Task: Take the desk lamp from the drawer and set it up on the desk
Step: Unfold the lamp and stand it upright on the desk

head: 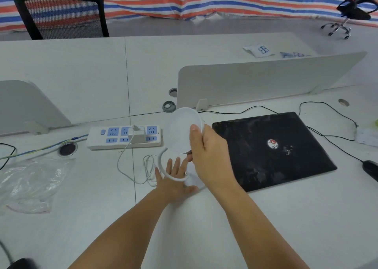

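The white desk lamp has a round flat head (pixel 181 130), a curved flexible neck (pixel 163 166) and a base mostly hidden under my hands. My right hand (pixel 206 156) grips the head's right edge, thumb on its face, holding it tilted above the desk. My left hand (pixel 173 176) lies flat, fingers spread, pressing on the lamp base on the desk (pixel 184 217). The lamp's white cable (pixel 131 166) runs in loops to a white adapter (pixel 136 136) plugged into the power strip (pixel 124 137).
A closed black laptop (pixel 272 148) lies right of the lamp with black cables behind it. A clear plastic bag (pixel 28 182) sits at the left. Grey divider panels (pixel 266 80) stand behind. A black mouse (pixel 371 169) is at the right edge.
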A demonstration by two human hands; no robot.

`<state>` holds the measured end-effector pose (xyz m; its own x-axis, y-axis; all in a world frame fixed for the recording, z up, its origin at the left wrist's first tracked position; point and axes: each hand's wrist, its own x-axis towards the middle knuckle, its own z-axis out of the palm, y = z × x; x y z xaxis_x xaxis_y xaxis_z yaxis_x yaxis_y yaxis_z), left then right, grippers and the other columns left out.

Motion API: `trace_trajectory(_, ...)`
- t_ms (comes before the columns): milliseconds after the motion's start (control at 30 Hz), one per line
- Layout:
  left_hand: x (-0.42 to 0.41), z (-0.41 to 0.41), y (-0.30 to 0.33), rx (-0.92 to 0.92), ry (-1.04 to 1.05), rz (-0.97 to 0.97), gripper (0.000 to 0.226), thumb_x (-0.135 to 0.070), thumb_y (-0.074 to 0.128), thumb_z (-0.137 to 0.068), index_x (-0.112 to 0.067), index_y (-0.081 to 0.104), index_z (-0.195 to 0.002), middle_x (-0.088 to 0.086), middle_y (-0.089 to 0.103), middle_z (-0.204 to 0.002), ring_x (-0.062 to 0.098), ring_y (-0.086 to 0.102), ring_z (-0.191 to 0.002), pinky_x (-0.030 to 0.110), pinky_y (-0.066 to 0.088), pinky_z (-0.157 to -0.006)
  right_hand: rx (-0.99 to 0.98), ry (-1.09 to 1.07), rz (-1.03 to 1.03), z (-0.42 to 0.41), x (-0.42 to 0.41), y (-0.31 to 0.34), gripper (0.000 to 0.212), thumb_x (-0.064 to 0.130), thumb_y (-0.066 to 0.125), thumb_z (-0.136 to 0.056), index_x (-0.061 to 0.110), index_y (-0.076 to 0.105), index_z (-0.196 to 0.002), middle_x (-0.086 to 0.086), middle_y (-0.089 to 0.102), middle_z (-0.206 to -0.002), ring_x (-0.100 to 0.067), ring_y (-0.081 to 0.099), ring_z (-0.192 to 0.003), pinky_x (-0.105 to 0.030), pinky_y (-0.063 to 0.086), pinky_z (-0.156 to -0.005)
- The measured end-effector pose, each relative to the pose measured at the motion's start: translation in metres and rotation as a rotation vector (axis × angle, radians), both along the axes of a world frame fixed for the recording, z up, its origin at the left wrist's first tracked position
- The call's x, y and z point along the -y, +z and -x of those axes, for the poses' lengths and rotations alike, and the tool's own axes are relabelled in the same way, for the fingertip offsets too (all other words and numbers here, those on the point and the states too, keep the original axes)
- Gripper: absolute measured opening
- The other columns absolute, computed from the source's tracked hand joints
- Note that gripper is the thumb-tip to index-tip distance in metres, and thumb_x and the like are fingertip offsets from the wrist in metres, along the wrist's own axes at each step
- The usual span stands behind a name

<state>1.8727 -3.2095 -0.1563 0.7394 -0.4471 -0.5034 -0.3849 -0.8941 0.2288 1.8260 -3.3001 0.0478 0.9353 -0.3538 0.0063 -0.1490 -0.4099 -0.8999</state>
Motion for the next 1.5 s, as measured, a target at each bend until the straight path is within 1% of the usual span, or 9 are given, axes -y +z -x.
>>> trace_trajectory(267,0.000,0.001,0.002,-0.055,0.035,0.045,0.099,-0.077,0.036,-0.078,-0.033,-0.021,-0.146,-0.004,-0.023,-0.158,0.021,-0.022,-0.146,0.061,-0.011,-0.113,0.016,-0.067,-0.029,-0.002,0.008,-0.003,0.025,0.032,0.038,-0.099,0.016,0.051,-0.086,0.007,0.055,-0.061,0.012,0.056,-0.050,-0.003,0.043,-0.048)
trace_trajectory(400,0.000,0.001,0.001,-0.049,0.037,0.056,0.099,-0.078,0.037,-0.077,-0.034,-0.020,-0.146,-0.005,-0.022,-0.159,0.021,-0.022,-0.146,0.061,-0.012,-0.113,0.036,-0.092,-0.027,-0.002,0.009,-0.004,0.025,0.032,0.037,-0.100,0.016,0.050,-0.086,0.003,0.057,-0.064,-0.004,0.058,-0.050,-0.004,0.045,-0.050)
trace_trajectory(633,-0.002,-0.002,0.007,-0.007,0.020,0.111,0.105,-0.080,0.041,-0.075,-0.034,-0.021,-0.146,-0.001,-0.018,-0.160,0.020,-0.018,-0.147,0.061,-0.012,-0.113,-0.031,-0.022,-0.076,-0.001,0.020,0.001,0.030,0.043,0.030,-0.099,0.021,0.050,-0.103,-0.001,0.064,-0.072,-0.006,0.057,-0.051,-0.012,0.044,-0.049)
trace_trajectory(767,-0.016,0.003,0.020,0.079,0.083,0.149,0.098,-0.071,0.044,-0.080,-0.027,-0.007,-0.151,0.000,-0.007,-0.162,0.018,-0.010,-0.148,0.055,-0.007,-0.117,-0.062,-0.133,-0.126,0.016,0.048,-0.018,0.031,0.041,0.027,-0.100,0.023,0.051,-0.110,-0.006,0.066,-0.078,-0.012,0.059,-0.055,-0.019,0.044,-0.049)
trace_trajectory(900,-0.043,0.040,0.011,0.342,0.022,0.214,0.076,-0.057,0.016,-0.083,-0.017,0.022,-0.148,0.007,0.022,-0.159,0.023,0.013,-0.148,0.049,0.000,-0.119,-0.277,-0.133,-0.095,0.045,0.060,-0.084,0.027,0.035,0.032,-0.100,0.020,0.055,-0.096,-0.007,0.064,-0.079,-0.014,0.057,-0.059,-0.028,0.047,-0.056)
trace_trajectory(967,-0.052,0.066,0.000,0.407,-0.046,0.226,0.064,-0.049,0.026,-0.088,-0.014,0.039,-0.140,0.008,0.043,-0.149,0.025,0.033,-0.142,0.043,0.002,-0.119,-0.382,-0.112,-0.065,0.066,0.054,-0.122,0.024,0.032,0.034,-0.100,0.021,0.054,-0.093,-0.006,0.063,-0.085,-0.017,0.059,-0.066,-0.035,0.049,-0.062)
trace_trajectory(1033,-0.052,0.088,-0.011,0.381,-0.087,0.243,0.056,-0.045,0.030,-0.092,-0.013,0.046,-0.136,0.008,0.050,-0.144,0.023,0.032,-0.139,0.040,0.002,-0.114,-0.430,-0.105,-0.021,0.086,0.046,-0.152,0.023,0.029,0.035,-0.100,0.018,0.055,-0.094,-0.006,0.062,-0.089,-0.023,0.062,-0.078,-0.039,0.052,-0.071)
trace_trajectory(1200,-0.046,0.109,-0.032,0.318,-0.077,0.185,0.060,-0.046,0.008,-0.098,-0.018,0.040,-0.140,0.006,0.043,-0.149,0.022,0.032,-0.141,0.044,0.004,-0.114,-0.415,-0.052,0.107,0.109,0.037,-0.176,0.033,0.025,0.038,-0.100,0.014,0.049,-0.130,0.005,0.055,-0.118,-0.008,0.050,-0.108,-0.020,0.038,-0.092)
trace_trajectory(1500,-0.043,0.112,-0.034,0.360,-0.075,0.152,0.054,-0.042,0.026,-0.096,-0.019,0.034,-0.144,0.004,0.035,-0.153,0.022,0.030,-0.142,0.050,0.012,-0.110,-0.381,0.239,0.609,0.058,0.056,-0.182,0.058,0.028,0.036,-0.100,0.026,0.011,-0.152,-0.009,0.048,-0.128,-0.025,0.047,-0.109,-0.035,0.044,-0.091)
